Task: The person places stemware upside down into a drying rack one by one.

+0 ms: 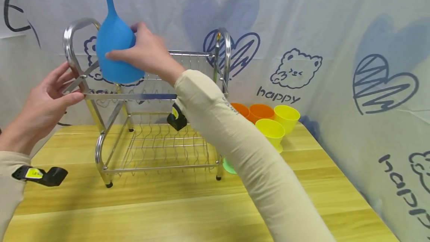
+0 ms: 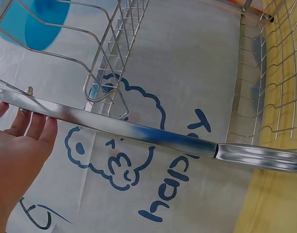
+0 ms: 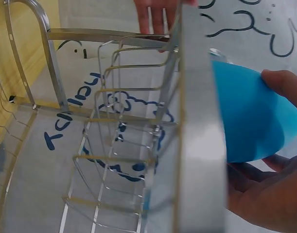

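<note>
My right hand (image 1: pixel 144 53) grips the bowl of a blue plastic goblet (image 1: pixel 115 44), thumb in front and fingers behind. The goblet is upside down, its round foot at the top and its rim over the left end of the rack's upper tier. In the right wrist view the blue bowl (image 3: pixel 255 111) shows beside the rack's front bar. A two-tier chrome dish rack (image 1: pixel 161 167) stands on the table. My left hand (image 1: pixel 43 104) holds the rack's left side frame, thumb at the front corner. In the left wrist view its fingertips (image 2: pixel 51 128) lie against the flat metal side bar (image 2: pixel 129 131).
Right of the rack stand yellow cups (image 1: pixel 270 130) and orange cups (image 1: pixel 262 111), with a green base (image 1: pixel 229 165) partly hidden by my right sleeve. The wooden table (image 1: pixel 161 212) ends at a printed curtain (image 1: pixel 336 40) behind and to the right.
</note>
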Demonstrator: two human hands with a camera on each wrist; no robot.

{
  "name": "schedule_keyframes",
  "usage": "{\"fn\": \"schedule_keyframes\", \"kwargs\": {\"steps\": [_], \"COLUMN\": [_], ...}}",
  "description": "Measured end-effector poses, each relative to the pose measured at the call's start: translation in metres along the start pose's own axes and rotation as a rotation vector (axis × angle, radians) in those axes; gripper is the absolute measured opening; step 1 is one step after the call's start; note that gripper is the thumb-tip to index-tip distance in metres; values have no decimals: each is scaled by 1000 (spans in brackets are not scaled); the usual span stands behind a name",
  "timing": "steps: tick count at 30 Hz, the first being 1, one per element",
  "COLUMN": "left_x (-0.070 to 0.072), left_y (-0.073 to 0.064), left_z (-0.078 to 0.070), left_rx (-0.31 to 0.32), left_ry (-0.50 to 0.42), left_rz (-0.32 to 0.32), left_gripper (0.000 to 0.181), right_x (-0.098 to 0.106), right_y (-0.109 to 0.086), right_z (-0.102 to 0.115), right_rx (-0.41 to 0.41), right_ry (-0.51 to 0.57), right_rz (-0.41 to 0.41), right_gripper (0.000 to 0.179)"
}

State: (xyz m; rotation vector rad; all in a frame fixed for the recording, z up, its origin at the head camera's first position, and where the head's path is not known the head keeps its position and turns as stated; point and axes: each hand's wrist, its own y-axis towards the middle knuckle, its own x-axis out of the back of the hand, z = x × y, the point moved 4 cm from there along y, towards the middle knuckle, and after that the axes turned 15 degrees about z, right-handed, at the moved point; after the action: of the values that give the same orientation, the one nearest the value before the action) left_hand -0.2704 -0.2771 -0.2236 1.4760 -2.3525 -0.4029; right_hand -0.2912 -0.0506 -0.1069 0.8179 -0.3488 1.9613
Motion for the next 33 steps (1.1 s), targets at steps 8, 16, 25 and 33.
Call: {"fn": "schedule_keyframes", "kwargs": {"steps": [8,16,25,33], "left_x": [4,0,-12,-7], "left_y": [-5,-5,8,0], "left_z": [-1,-4,0,0], "left_rx": [-3,8,25,-14], "left_ry": [-1,4,-36,5], "left_rz": [-1,5,48,16], "left_gripper": [76,76,76,73], "right_x": [-21,-33,-31,-47], "right_y": [24,31,26,32], "right_z": [-1,-5,-24,-20], "right_rx": [-54,-112,-193,-207], "right_ry": [17,-25,-68,-166], "right_rz": [-13,23,36,73], "right_gripper": [73,73,80,88]}}
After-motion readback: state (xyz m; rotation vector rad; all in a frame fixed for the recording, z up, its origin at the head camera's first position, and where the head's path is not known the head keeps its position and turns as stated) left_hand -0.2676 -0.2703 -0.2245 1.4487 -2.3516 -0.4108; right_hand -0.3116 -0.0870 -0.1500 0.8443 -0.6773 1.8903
